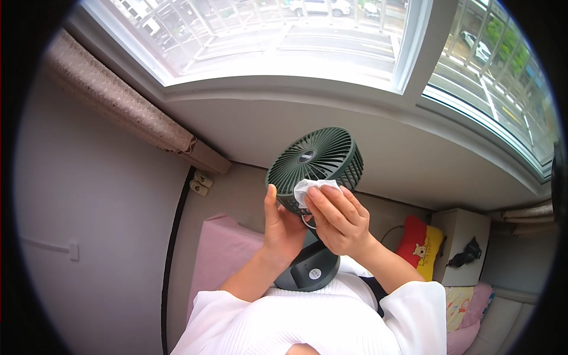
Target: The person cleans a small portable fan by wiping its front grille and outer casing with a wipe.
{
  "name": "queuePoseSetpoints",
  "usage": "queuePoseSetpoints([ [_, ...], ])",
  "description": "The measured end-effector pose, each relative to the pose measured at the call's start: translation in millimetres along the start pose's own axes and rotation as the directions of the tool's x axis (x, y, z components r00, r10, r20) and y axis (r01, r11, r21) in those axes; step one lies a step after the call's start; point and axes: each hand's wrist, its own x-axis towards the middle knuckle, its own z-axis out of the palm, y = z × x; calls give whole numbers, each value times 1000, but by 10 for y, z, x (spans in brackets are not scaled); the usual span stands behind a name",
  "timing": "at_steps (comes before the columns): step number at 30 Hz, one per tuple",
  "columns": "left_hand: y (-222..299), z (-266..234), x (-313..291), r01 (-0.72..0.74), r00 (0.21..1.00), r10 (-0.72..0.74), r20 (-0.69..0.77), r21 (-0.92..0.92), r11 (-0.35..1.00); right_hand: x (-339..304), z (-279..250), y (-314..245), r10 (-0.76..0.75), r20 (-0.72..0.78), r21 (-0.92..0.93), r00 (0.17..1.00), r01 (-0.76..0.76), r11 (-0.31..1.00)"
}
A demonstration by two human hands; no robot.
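Observation:
A dark green electric fan (312, 155) with a round slatted grille is held up in front of me, its grille tilted upward. Its rounded base (305, 271) rests against my body, with a small round white sticker on it. My left hand (283, 228) grips the lower left side of the fan head, thumb up along the rim. In my right hand (340, 222) is a white wipe (313, 188), pinched under the fingers and pressed on the grille's lower edge. A thin white loop shows between my hands below the fan head.
Beyond the fan runs a wall under a large window (284, 53). A patterned curtain (118, 94) hangs at left. Pale slippers (201, 183) lie by the left wall. Pink fabric (222, 248) is left of me; a red-yellow cushion (420, 245) and a cabinet (458, 225) with a black item stand right.

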Motion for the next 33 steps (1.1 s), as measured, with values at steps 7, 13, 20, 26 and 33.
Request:
queuePoseSetpoints([
  [7, 32, -36, 57, -104, 994, 105, -16, 60, 993, -289, -57, 67, -21, 95, 13, 995, 20, 1000],
  [13, -44, -96, 51, -41, 992, 30, 119, 89, 995, -93, -52, 113, -83, 12, 15, 997, 82, 996],
  [20, -1, -62, 54, -86, 996, 86, -9, 35, 996, -355, -55, 118, -48, 22, 74, 999, 46, 996],
  [26, -25, -194, 115, -82, 996, 81, 33, 38, 996, -318, -200, 143, -52, 142, 117, 989, 35, 993],
  [33, -108, -274, 129, 38, 998, -42, 41, 82, 996, -28, -125, 33, -42, 33, 88, 999, 39, 995],
])
